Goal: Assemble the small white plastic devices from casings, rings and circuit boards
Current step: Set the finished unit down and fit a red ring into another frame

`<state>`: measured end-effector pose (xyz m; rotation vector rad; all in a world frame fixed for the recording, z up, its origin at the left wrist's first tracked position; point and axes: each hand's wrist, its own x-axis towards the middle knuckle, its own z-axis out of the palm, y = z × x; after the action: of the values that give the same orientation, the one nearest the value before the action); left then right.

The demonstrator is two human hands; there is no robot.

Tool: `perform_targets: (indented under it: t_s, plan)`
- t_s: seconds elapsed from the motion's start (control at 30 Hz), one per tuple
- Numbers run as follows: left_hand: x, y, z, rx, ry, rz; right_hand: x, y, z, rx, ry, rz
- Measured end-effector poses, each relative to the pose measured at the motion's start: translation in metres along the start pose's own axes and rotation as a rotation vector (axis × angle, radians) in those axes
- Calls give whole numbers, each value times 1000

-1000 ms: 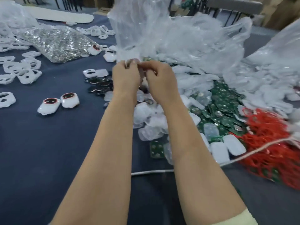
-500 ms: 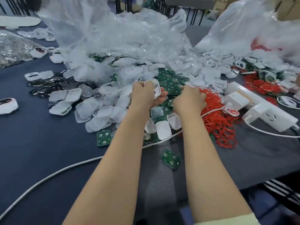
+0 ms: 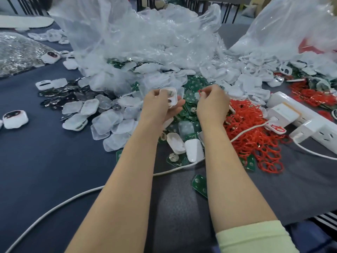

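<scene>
My left hand (image 3: 159, 105) grips a white casing (image 3: 169, 95), held up over the parts pile with its hollow side toward me. My right hand (image 3: 211, 103) pinches a thin red ring (image 3: 200, 92) just right of the casing, a small gap between them. Below both hands lie green circuit boards (image 3: 191, 88), and a heap of red rings (image 3: 255, 132) spreads to the right. Translucent white casing halves (image 3: 102, 117) are scattered to the left. Two closed white casings (image 3: 184, 146) lie between my forearms.
Big clear plastic bags (image 3: 145, 42) rise behind the piles. A white power strip (image 3: 300, 121) with plugged adapters sits at right, and its white cable (image 3: 54, 210) crosses the dark blue table (image 3: 45, 170). Finished devices (image 3: 15, 118) lie at left, beside a bag of metal parts (image 3: 16, 50).
My head turned right from the far bag to the parts pile. My left hand kept the casing and lifted it; my right hand came up off the red heap holding a ring.
</scene>
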<state>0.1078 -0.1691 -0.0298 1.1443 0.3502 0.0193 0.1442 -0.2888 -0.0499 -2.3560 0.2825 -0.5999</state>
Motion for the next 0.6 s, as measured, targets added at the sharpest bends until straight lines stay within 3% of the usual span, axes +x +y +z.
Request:
perform_targets:
  t_s: [0.13,0.37,0.4,0.5,0.6]
  plan:
    - [-2,6,-15,209,-88,33,-6,-6,3,49,72,-17]
    - [-18,15,-11,391,-160,48,-11,-19,-9,484,-14,3]
    - [-23,18,-11,511,-244,50,-12,-18,-11,540,-22,44]
    - [-44,27,-9,1175,-640,132,-9,-12,-21,609,11,128]
    - [-67,21,-3,1593,-760,203,-5,-6,-33,600,71,154]
